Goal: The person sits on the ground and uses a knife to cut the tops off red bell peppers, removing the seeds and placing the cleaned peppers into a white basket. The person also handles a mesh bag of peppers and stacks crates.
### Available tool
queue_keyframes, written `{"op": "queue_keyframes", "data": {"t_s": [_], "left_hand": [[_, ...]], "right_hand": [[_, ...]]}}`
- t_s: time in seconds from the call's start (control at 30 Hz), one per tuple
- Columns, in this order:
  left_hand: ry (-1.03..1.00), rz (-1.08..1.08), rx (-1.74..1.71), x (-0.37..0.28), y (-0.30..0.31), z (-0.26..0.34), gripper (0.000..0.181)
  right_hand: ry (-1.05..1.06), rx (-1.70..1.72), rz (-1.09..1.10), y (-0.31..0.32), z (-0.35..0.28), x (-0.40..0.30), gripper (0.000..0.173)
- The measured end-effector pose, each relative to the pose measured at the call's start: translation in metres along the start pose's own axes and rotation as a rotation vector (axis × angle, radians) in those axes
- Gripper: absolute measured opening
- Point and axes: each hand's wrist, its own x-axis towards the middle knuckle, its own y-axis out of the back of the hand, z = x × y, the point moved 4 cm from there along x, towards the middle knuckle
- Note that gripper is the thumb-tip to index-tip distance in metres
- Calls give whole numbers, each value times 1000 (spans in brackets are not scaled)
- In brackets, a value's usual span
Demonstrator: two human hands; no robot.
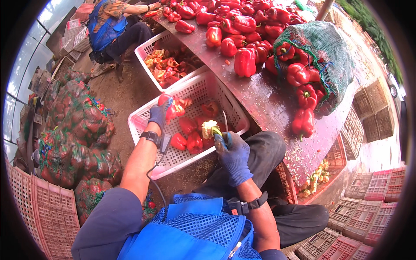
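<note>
My left hand (158, 114), in a blue-grey glove, holds an opened red bell pepper (171, 110) over a pinkish-white perforated plastic crate (182, 164). In my gloved right hand (233, 156) is a pale pepper core (209, 128) with seeds and a green stem, pinched at the fingertips. A thin, slightly curved blade (225, 120) rises beside the same hand; its handle is hidden by the glove. Several red pepper pieces (194, 142) lie in the crate below both hands.
A metal-topped table (227, 79) bears a heap of red bell peppers (245, 24) and a green mesh sack (338, 61) spilling more. A second crate (152, 73) holds pepper pieces. Filled sacks (78, 120) stand left. Another person (109, 26) sits beyond. Cores (317, 177) lie in a red crate.
</note>
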Motion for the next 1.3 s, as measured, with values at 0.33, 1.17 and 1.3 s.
{"op": "queue_keyframes", "data": {"t_s": [0.33,1.17,1.3], "left_hand": [[-209,-686,-232,-114,-54,51,35],[-685,-416,71,34,-318,161,84],[-783,-462,14,-29,-296,152,83]], "right_hand": [[135,126,240,36,-2,20,21],[-618,-181,550,333,212,-88,23],[-376,-120,485,301,149,-32,21]]}}
